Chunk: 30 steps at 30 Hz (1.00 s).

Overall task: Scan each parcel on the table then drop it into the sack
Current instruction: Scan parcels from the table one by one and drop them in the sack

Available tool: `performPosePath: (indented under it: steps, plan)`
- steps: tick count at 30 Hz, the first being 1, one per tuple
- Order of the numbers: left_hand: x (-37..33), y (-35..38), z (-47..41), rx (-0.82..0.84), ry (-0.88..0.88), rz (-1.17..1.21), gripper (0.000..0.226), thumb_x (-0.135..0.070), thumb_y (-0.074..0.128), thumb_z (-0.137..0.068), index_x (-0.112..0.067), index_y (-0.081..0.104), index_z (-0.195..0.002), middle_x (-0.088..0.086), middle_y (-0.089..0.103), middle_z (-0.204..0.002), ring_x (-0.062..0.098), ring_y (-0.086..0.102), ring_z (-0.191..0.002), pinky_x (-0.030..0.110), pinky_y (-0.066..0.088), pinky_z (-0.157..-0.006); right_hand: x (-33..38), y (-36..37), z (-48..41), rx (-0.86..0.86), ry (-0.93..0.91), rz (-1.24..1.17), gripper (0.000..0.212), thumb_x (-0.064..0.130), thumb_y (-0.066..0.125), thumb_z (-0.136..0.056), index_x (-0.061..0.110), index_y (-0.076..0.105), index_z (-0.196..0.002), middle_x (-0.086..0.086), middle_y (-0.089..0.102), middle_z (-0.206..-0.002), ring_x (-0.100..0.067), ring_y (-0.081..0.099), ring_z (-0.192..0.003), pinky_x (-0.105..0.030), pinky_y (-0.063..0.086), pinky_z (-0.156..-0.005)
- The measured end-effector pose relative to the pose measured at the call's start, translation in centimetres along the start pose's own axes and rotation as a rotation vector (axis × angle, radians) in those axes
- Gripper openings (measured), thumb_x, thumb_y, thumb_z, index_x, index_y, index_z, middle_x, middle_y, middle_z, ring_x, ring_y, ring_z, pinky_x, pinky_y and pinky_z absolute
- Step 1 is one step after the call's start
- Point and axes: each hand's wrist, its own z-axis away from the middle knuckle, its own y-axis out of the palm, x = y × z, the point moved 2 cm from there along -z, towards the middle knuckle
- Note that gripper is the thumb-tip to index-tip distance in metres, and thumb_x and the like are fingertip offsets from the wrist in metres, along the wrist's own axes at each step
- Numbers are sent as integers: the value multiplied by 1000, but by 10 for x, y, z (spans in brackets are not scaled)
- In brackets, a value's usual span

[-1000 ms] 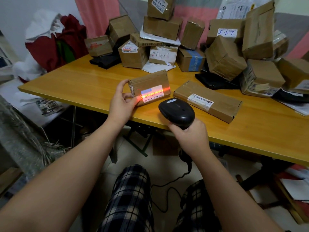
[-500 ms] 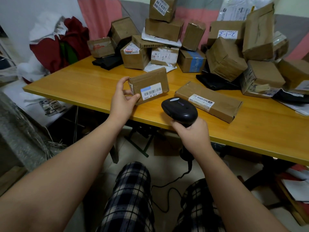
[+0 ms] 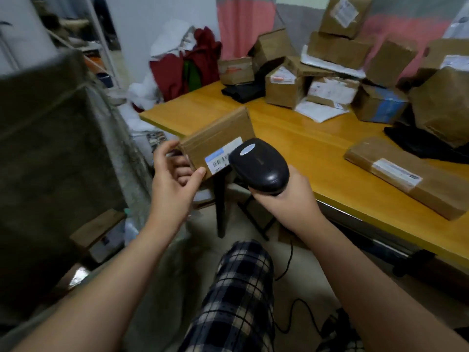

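Loosely pinched parcel (image 3: 215,141) near sack (image 3: 50,161).
Left hand (image 3: 175,181) fingers grip one corner, so it may slip; right hand (image 3: 289,201) fingers clamp the scanner (image 3: 258,165).

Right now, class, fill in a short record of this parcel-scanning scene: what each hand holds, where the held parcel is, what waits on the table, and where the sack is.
Left hand: grips a small brown parcel, label toward the camera
Right hand: grips the black scanner, overlapping the label; no beam visible
Parcel position: lifted, near the table corner
Waiting: a long flat parcel, a pile of boxes behind it
Sack: probably the blurred dark bulk at left
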Motion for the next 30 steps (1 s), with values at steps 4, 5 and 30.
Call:
performPosePath:
  steps: [4, 5, 30]
  plan:
    - [32, -100, 30, -242, -83, -162, 60, 4, 64, -85, -25, 31, -126, -10, 55, -98, 0, 61, -77, 13, 52, -73, 20, 76, -15, 298, -51, -7, 32, 21, 76, -78, 36, 54, -97, -2, 64, -109, -15, 59, -101, -34, 49, -85]
    - [41, -122, 37, -299, -121, -199, 61, 4, 65, -85, -25, 31, -126, -10, 55, -98, -1, 61, -78, 13, 52, -74, 21, 96, -18, 359, -58, 11, 32, 18, 74, -79, 33, 55, -99, -3, 63, -109, -18, 59, -102, -34, 48, -84]
    - [135, -177, -5, 58, -378, -877, 49, -27, 58, -93, -19, 43, -139, 8, 49, -131, 29, 48, -119, 39, 44, -94, -19, 230, -32, 326, 84, -63, 30, 6, 77, -77, 17, 56, -95, -4, 63, -94, -13, 56, -90, -20, 40, -75]
